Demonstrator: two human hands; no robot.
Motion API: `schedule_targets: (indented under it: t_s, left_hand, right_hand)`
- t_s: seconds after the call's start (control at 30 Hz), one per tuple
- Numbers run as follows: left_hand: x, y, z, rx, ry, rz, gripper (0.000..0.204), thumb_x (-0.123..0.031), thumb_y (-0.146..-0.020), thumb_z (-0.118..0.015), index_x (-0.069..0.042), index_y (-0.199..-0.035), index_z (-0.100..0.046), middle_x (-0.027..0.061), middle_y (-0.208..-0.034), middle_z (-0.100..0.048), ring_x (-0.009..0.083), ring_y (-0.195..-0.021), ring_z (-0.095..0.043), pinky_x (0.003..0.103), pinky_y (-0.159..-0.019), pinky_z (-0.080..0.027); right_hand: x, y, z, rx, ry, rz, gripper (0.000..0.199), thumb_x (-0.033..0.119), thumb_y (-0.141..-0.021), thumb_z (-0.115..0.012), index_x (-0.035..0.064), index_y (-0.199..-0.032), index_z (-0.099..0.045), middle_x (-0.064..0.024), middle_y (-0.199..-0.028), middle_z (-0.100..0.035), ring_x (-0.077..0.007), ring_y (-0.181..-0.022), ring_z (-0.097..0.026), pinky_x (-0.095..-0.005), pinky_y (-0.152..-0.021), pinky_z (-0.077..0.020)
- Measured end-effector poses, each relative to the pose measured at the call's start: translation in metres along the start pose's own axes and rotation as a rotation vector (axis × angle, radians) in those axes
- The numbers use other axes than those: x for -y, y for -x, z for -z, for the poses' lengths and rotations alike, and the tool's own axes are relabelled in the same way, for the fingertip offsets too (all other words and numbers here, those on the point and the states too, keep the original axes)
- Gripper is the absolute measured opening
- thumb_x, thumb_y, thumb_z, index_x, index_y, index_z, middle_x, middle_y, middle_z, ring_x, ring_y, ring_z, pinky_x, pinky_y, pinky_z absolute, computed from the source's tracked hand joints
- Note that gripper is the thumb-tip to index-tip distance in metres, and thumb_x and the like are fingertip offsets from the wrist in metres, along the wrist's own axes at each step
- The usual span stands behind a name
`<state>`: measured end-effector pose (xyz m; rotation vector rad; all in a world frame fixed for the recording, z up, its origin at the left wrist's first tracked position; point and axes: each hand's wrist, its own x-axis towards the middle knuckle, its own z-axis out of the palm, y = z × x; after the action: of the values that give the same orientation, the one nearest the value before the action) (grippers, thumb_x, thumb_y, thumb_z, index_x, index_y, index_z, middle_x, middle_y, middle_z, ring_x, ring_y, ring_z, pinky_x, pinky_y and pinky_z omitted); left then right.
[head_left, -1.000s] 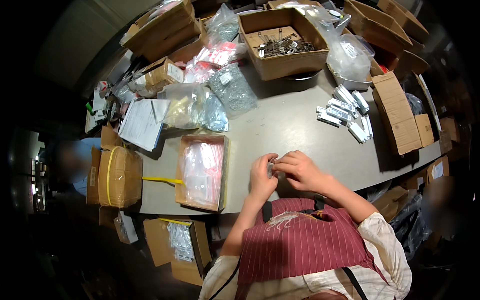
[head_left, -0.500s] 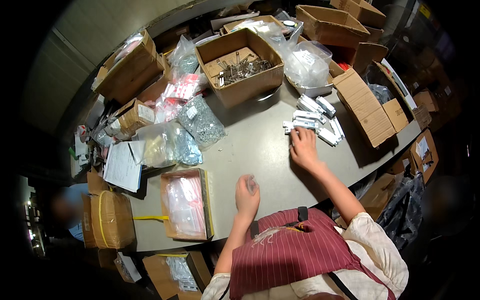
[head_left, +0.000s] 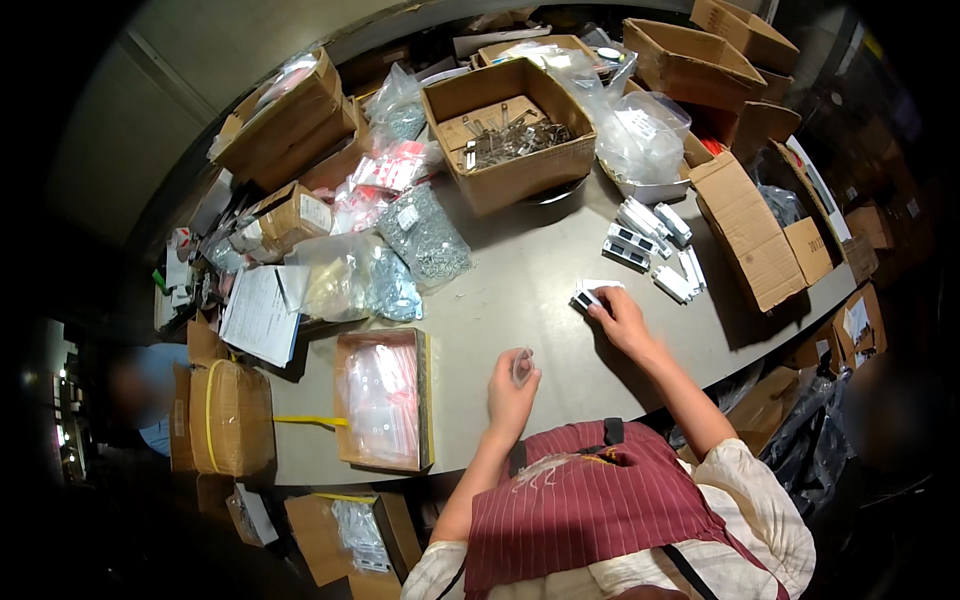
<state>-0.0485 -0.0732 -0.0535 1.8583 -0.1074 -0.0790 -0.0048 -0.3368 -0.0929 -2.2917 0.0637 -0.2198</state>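
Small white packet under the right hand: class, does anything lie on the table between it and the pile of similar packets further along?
Nothing visible does. The right hand rests on the small white packet, and bare grey table separates it from the packet pile.

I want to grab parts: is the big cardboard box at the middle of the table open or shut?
Open. The cardboard box has no flaps over its top, and loose metal parts show inside.

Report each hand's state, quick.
Left hand: closed on a small clear bag.
Right hand: fingers on a small white packet on the table.
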Motion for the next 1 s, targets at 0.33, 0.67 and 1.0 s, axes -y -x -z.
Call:
schedule_targets:
  t_s: [0.33, 0.67, 1.0]
  left_hand:
    - [-0.007, -0.010, -0.008, 0.192, 0.519, 0.330, 0.031, -0.014, -0.093, -0.072, 0.001, -0.118, -0.061, 0.0016, -0.098, -0.066, 0.0065, -0.084, -0.060, 0.021, -0.070, -0.048]
    - [-0.038, -0.002, 0.017, 0.248, 0.513, 0.345, 0.025, -0.011, -0.094, -0.071, 0.006, -0.113, -0.068, 0.0050, -0.091, -0.070, 0.0089, -0.077, -0.064, 0.022, -0.065, -0.051]
    - [-0.039, 0.001, 0.016, 0.179, 0.514, 0.270, 0.021, -0.009, -0.093, -0.071, 0.005, -0.109, -0.068, 0.0050, -0.091, -0.070, 0.0082, -0.076, -0.063, 0.022, -0.063, -0.051]
  right_hand:
    - [0.070, 0.064, -0.032, 0.301, -0.628, -0.109, 0.026, 0.023, -0.100, -0.059, 0.0043, -0.117, -0.063, -0.0026, -0.091, -0.066, -0.0113, -0.079, -0.059, -0.0304, -0.069, -0.0499]
    - [0.085, 0.062, 0.005, 0.508, -0.894, -0.213, 0.028, 0.021, -0.096, -0.064, 0.0046, -0.119, -0.065, -0.0056, -0.096, -0.069, -0.0106, -0.086, -0.062, -0.0288, -0.077, -0.0501]
    - [0.092, 0.067, 0.001, 0.411, -0.578, -0.086, 0.026, 0.023, -0.089, -0.071, 0.0025, -0.105, -0.067, -0.0063, -0.076, -0.066, -0.0112, -0.067, -0.059, -0.0294, -0.062, -0.0491]
